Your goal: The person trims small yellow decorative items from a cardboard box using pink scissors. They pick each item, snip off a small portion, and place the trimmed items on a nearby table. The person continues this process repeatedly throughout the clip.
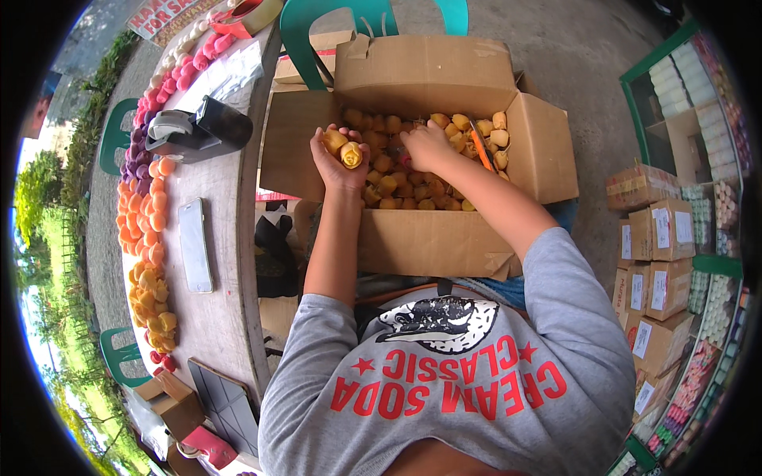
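My left hand is closed around a few yellow rosebud-shaped flowers, held above the left side of an open cardboard box. Many similar yellow-orange buds fill the box. My right hand reaches down among them with its fingers curled. Its fingertips are partly hidden, so what they grip cannot be made out. Close by the fingers a small pinkish-red spot shows. A tool with an orange handle lies on the buds, right of my right hand.
On the left a long table carries rows of coloured flowers, a black tape dispenser and a phone. A green chair stands behind the box. Stacked cartons and filled shelves line the right.
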